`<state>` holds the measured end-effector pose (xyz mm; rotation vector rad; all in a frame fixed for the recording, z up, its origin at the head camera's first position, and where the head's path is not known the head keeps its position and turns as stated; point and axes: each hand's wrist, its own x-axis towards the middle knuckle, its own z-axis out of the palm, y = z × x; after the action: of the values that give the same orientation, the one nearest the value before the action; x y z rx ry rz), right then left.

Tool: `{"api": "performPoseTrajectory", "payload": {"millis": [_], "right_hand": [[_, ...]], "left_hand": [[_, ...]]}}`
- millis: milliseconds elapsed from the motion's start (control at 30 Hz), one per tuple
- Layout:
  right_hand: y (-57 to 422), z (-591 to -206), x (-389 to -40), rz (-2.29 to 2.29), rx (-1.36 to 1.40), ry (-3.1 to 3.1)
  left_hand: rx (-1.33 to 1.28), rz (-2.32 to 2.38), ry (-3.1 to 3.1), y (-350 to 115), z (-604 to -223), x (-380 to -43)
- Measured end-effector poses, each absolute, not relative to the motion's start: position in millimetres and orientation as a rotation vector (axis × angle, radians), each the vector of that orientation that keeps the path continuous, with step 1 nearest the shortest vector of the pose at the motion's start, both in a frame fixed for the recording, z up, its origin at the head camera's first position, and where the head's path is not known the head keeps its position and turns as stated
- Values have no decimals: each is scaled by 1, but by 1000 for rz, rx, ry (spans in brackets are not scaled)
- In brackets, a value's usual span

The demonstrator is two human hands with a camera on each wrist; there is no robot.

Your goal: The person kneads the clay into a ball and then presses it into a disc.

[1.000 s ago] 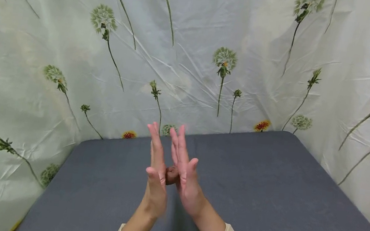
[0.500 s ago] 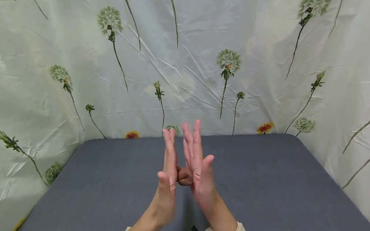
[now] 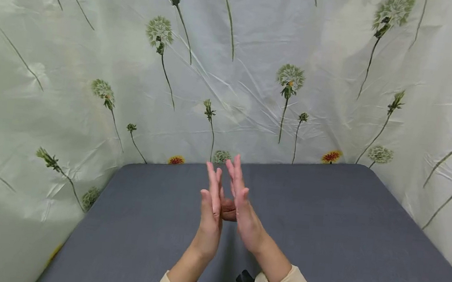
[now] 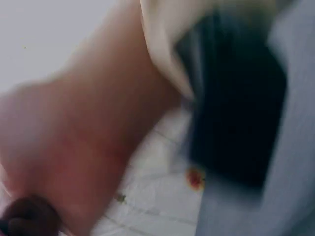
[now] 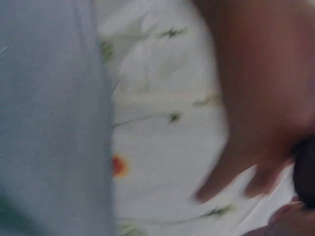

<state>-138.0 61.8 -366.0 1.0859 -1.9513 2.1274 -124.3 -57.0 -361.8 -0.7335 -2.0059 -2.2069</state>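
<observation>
Head view: the left hand (image 3: 209, 216) and right hand (image 3: 244, 208), fingers straight, press a small brown lump (image 3: 228, 208) between their palms above the grey table (image 3: 343, 234), flowered sheet (image 3: 95, 56) behind.

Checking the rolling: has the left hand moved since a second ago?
Yes: the left hand has drawn slightly back; its fingertips, earlier above the table's far edge, now level with it.

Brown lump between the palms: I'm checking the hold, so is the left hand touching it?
Touching: in the head view the brown lump sits pressed between left hand and right hand.
</observation>
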Motion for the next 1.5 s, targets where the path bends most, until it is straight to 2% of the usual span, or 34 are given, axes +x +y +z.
{"api": "performPoseTrajectory", "payload": {"millis": [100,233,433,700,967,1167,1333,1500], "right_hand": [[73,-383,-152,2170,995,-1986],[73,-395,-145,2229,988,-1974],[71,-387,-135,2161,1042,-1895],[87,-387,-171,2167,882,-1952],[76,-393,-159,2173,954,-2001],[79,-376,-173,2092,921,-2019],[84,-391,-187,2173,824,-2083],[77,-400,-173,2140,919,-2108]], "left_hand": [[-721,-2181,-2071,-47,-366,-129],[-638,-2159,-2089,-43,-371,-147],[-617,-2178,-2102,-42,-381,-162],[-785,-2122,-2141,-31,-381,-159],[-642,-2145,-2124,-38,-383,-191],[-651,-2236,-2122,-35,-394,-181],[-733,-2251,-2108,-33,-386,-173],[-514,-2300,-2070,-38,-387,-190]]}}
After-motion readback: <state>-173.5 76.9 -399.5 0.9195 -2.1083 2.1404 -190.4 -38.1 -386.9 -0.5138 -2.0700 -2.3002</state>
